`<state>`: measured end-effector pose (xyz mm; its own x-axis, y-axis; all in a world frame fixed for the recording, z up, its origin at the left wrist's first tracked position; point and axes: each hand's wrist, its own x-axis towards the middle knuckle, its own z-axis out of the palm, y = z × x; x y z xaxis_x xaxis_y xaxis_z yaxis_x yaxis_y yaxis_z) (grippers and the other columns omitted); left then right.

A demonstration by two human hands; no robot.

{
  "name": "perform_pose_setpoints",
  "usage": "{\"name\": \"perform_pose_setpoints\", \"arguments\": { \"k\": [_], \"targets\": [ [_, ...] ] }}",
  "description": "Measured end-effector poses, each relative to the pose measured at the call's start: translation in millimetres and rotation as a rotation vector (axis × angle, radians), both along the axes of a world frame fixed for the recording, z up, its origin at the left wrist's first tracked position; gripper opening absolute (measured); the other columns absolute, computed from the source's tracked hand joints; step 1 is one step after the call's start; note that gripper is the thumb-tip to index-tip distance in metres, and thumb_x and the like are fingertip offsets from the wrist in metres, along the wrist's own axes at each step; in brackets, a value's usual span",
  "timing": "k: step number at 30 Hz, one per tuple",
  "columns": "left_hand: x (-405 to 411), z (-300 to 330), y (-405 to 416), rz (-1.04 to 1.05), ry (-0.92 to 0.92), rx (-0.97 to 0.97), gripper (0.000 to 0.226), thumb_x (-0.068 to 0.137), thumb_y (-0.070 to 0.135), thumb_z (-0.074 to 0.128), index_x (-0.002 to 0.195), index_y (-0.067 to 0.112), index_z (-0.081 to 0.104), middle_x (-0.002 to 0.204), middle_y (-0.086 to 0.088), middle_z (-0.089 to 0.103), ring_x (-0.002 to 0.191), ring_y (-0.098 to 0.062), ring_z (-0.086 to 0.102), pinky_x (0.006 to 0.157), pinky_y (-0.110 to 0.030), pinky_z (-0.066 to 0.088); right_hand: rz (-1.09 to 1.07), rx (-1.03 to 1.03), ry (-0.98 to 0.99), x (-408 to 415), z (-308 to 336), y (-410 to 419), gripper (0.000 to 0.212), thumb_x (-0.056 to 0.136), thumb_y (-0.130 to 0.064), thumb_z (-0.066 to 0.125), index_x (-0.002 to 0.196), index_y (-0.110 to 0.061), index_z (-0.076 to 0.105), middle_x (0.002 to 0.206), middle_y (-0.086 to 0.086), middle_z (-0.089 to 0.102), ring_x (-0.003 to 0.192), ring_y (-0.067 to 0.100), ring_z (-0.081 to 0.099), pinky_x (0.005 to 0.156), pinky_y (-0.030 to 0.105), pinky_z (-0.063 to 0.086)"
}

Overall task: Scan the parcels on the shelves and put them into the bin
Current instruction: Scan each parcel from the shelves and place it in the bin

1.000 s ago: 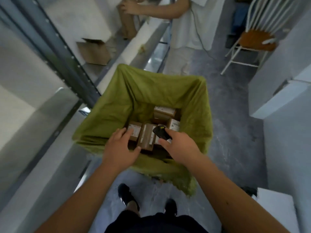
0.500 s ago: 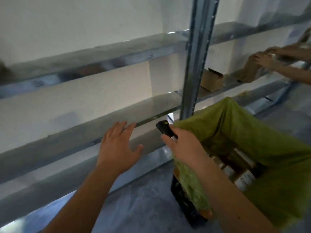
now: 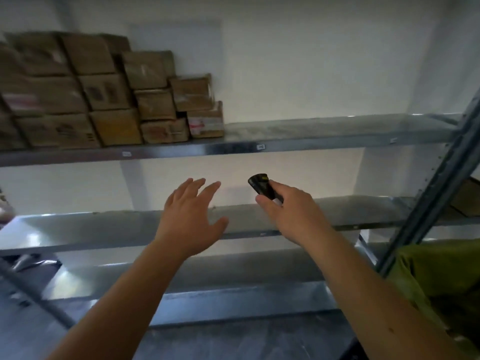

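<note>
Two hands raised in front of you. Your left hand is spread, fingers straight, holding nothing. Your right hand grips one black scanner. One green-lined bin at lower right. Beyond, three bare metal shelves. Parcels stacked on the upper shelf's left end: roughly fourteen, blurred.

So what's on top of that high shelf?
The high shelf holds a stack of brown boxes at its left end, piled several high against the wall. The rest looks bare. Any boxes behind the front ones are covered.
</note>
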<state>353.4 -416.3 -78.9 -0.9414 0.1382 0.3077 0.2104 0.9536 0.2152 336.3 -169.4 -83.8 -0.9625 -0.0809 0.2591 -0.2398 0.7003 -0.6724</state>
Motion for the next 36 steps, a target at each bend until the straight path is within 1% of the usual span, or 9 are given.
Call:
{"name": "perform_pose_setpoints", "arguments": {
  "k": [4,7,9,13,19,24,28,33,36],
  "targets": [
    [-6.7,36.6,-45.8,0.038,0.066,-0.017,0.086,0.091,0.069,0.060,0.164,0.041,0.023,0.172,0.002,0.025,0.159,-0.026,0.018,0.127,-0.049,0.021,0.053,0.030,0.066,-15.5,39.0,-55.6,0.046,0.096,-0.066,0.050,0.137,-0.047,0.056,0.114,-0.010,0.070,0.091,0.005,0.060,0.071,0.028,0.048],
    [-19.8,65.7,-67.5,0.045,0.132,-0.011,0.085,0.090,0.069,0.059,0.162,0.040,0.026,0.170,0.001,0.029,0.157,-0.026,0.021,0.126,-0.049,0.025,0.061,0.059,0.113,-34.5,67.7,-80.0,0.050,0.096,-0.070,0.049,0.140,-0.048,0.054,0.126,-0.009,0.069,0.103,0.014,0.064,0.080,0.035,0.051],
    [-29.9,83.0,-75.3,0.024,0.177,0.012,0.084,0.089,0.067,0.061,0.161,0.039,0.029,0.168,0.003,0.031,0.156,-0.025,0.024,0.125,-0.050,0.028,0.056,0.064,0.140,-47.9,83.6,-88.0,0.051,0.095,-0.071,0.048,0.141,-0.050,0.052,0.128,-0.010,0.069,0.102,0.013,0.063,0.077,0.033,0.051],
    [-62.5,112.6,-78.8,-0.004,0.219,0.049,0.083,0.088,0.066,0.063,0.160,0.038,0.031,0.165,0.005,0.034,0.153,-0.024,0.028,0.124,-0.051,0.029,0.005,0.096,0.187,-76.4,109.1,-94.4,0.048,0.094,-0.072,0.049,0.137,-0.053,0.053,0.112,-0.015,0.068,0.077,0.001,0.052,0.061,0.022,0.040],
    [-130.2,146.2,-73.4,0.040,0.176,0.061,0.089,0.085,0.068,0.062,0.160,0.043,0.021,0.169,0.002,0.027,0.154,-0.029,0.028,0.120,-0.054,0.034,0.029,0.083,0.205,-130.5,134.9,-85.7,0.046,0.092,-0.074,0.050,0.134,-0.057,0.053,0.100,-0.019,0.066,0.081,0.000,0.060,0.066,0.027,0.052],
    [-186.6,173.2,-63.1,0.078,0.194,0.080,0.087,0.085,0.065,0.064,0.159,0.046,0.023,0.166,0.001,0.032,0.148,-0.028,0.036,0.115,-0.052,0.040,0.093,0.084,0.248,-191.6,156.1,-79.2,0.048,0.096,-0.068,0.052,0.140,-0.048,0.054,0.120,-0.010,0.069,0.088,0.008,0.058,0.069,0.026,0.047],
    [-225.9,180.8,-52.2,0.136,0.189,0.089,0.084,0.088,0.065,0.064,0.160,0.042,0.028,0.166,-0.001,0.034,0.149,-0.030,0.037,0.116,-0.052,0.042,0.124,0.091,0.258,-239.5,167.2,-74.6,0.051,0.097,-0.065,0.052,0.143,-0.044,0.055,0.124,-0.007,0.069,0.090,0.011,0.061,0.075,0.030,0.051],
    [-260.8,175.5,-44.3,0.171,0.178,0.147,0.080,0.088,0.063,0.066,0.159,0.037,0.037,0.163,0.000,0.038,0.146,-0.029,0.040,0.117,-0.048,0.042,0.153,0.119,0.252,-287.6,165.7,-71.2,0.051,0.098,-0.063,0.053,0.144,-0.041,0.055,0.121,-0.006,0.070,0.081,0.004,0.061,0.065,0.026,0.046],
    [-271.3,168.1,-40.8,0.138,0.229,0.268,0.072,0.089,0.056,0.071,0.154,0.036,0.046,0.158,0.003,0.042,0.143,-0.023,0.041,0.114,-0.041,0.040,0.177,0.103,0.242,-310.1,159.0,-69.4,0.052,0.098,-0.063,0.053,0.145,-0.040,0.055,0.128,-0.005,0.069,0.095,0.012,0.064,0.077,0.031,0.051]
  ]
}}
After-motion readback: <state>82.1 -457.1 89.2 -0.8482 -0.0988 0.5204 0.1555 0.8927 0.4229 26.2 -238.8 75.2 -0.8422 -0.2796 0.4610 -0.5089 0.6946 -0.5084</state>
